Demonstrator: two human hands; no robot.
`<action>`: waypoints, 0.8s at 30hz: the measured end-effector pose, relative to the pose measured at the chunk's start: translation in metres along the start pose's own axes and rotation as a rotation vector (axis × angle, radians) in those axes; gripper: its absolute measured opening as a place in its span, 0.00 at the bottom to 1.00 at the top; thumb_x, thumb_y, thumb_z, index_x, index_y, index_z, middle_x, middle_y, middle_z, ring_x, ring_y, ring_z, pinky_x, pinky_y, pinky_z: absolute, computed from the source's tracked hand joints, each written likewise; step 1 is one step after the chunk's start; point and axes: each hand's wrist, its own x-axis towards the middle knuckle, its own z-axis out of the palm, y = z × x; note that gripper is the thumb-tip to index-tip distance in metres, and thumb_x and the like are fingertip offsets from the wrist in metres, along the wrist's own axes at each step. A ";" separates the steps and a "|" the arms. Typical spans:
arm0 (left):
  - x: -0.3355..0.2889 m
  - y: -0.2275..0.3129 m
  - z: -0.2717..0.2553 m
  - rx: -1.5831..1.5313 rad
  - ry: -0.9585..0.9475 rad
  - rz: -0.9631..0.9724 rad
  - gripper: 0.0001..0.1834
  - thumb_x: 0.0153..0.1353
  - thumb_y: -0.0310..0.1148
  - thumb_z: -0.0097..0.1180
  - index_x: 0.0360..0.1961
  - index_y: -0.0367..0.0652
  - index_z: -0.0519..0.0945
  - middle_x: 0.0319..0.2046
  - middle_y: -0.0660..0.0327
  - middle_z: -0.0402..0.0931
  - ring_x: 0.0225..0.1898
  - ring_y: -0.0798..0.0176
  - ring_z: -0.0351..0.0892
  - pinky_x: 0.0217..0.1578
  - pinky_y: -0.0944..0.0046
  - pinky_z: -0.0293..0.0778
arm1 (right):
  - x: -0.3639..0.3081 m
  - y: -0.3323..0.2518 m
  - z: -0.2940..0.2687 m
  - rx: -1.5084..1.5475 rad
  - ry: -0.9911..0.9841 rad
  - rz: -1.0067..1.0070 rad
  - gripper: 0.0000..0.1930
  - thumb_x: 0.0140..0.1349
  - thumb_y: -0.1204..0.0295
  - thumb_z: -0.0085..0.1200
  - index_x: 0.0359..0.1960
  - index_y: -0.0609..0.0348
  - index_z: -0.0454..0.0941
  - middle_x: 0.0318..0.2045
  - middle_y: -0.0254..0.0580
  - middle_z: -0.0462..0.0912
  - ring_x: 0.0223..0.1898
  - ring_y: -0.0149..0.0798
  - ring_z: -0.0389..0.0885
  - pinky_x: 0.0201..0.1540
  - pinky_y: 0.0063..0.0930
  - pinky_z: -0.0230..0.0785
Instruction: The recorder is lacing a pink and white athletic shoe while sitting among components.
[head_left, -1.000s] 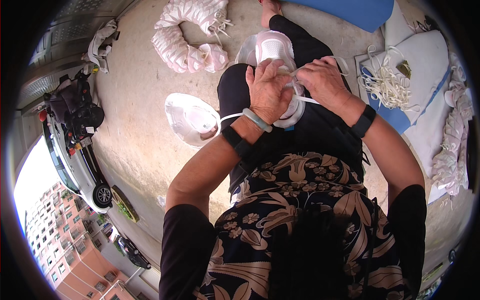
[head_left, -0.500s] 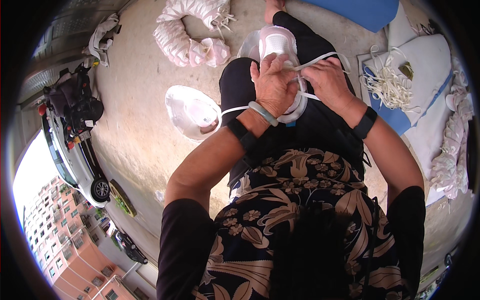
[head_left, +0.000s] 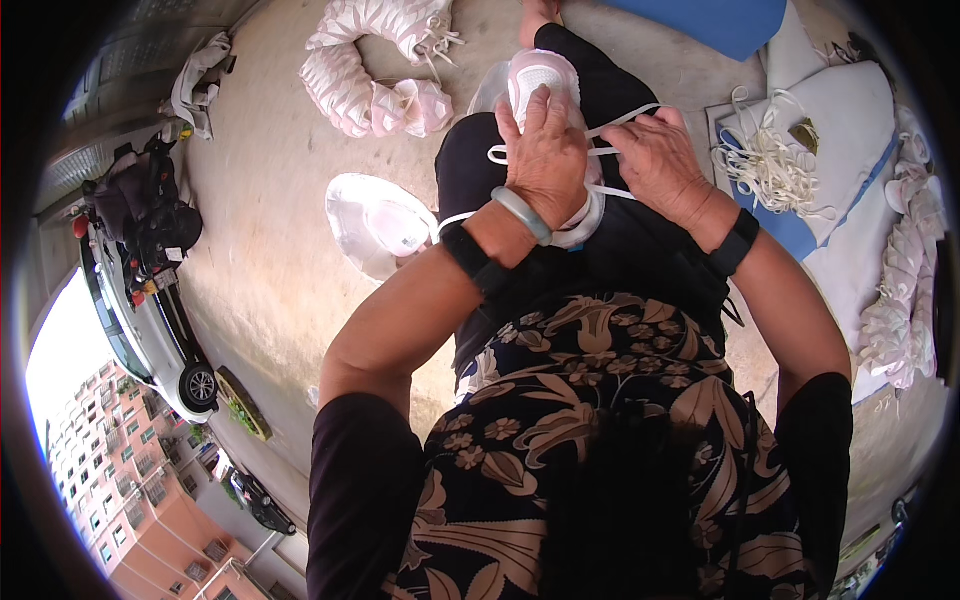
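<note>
A white and pale pink shoe upper [head_left: 545,72] lies across my lap, its mesh toe pointing away from me. My left hand [head_left: 545,160] rests on it with fingers stretched out and apart, covering much of its middle. From under that hand a small loop of white shoelace [head_left: 497,154] sticks out on the left. Just right of the upper, my right hand [head_left: 660,155] pinches the shoelace between bent fingers. One strand runs from there toward the left hand, and another crosses below. The thumb side of my left hand is partly hidden.
Left of my knee, another white shoe upper [head_left: 375,225] lies on the concrete floor. Beyond it curls a bundle of stacked pinkish uppers [head_left: 345,85]. At right, a heap of white laces [head_left: 775,165] sits on sheets, near more stacked uppers [head_left: 900,290]. A blue mat [head_left: 710,20] lies ahead.
My left hand has flattened and spread over the upper, and a lace loop now shows at its left. My right hand has drawn slightly away from it, still pinching the lace.
</note>
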 end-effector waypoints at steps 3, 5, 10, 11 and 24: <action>-0.011 -0.004 -0.023 0.041 -0.077 -0.006 0.10 0.38 0.25 0.53 0.27 0.37 0.76 0.53 0.51 0.61 0.59 0.46 0.54 0.54 0.33 0.46 | -0.003 0.010 -0.003 -0.048 0.038 0.006 0.12 0.44 0.79 0.49 0.33 0.55 0.73 0.28 0.35 0.78 0.35 0.36 0.75 0.47 0.34 0.56; -0.029 -0.020 -0.033 -0.007 -0.025 -0.035 0.07 0.40 0.24 0.52 0.25 0.37 0.75 0.53 0.52 0.61 0.58 0.46 0.55 0.54 0.35 0.48 | -0.001 0.007 -0.007 -0.046 0.028 -0.004 0.13 0.44 0.79 0.49 0.34 0.54 0.73 0.29 0.36 0.79 0.35 0.37 0.75 0.47 0.35 0.56; -0.109 -0.092 -0.063 0.126 -0.147 -0.226 0.05 0.43 0.26 0.51 0.24 0.38 0.74 0.53 0.51 0.61 0.59 0.46 0.54 0.53 0.32 0.49 | 0.000 -0.007 0.000 0.077 -0.004 -0.002 0.14 0.43 0.78 0.47 0.35 0.52 0.73 0.29 0.34 0.79 0.36 0.37 0.74 0.56 0.40 0.51; -0.127 -0.107 -0.067 0.171 -0.193 -0.278 0.05 0.44 0.26 0.51 0.25 0.39 0.74 0.53 0.51 0.61 0.58 0.47 0.55 0.53 0.33 0.49 | 0.000 -0.007 0.002 0.076 -0.003 -0.005 0.14 0.43 0.78 0.47 0.35 0.52 0.73 0.29 0.34 0.79 0.36 0.37 0.74 0.56 0.40 0.51; -0.117 -0.089 -0.068 -0.058 0.081 -0.151 0.08 0.44 0.28 0.58 0.29 0.44 0.76 0.45 0.57 0.71 0.46 0.51 0.68 0.47 0.53 0.60 | 0.003 -0.010 -0.008 0.334 0.263 0.069 0.11 0.47 0.80 0.46 0.33 0.55 0.74 0.28 0.38 0.78 0.32 0.43 0.76 0.38 0.33 0.66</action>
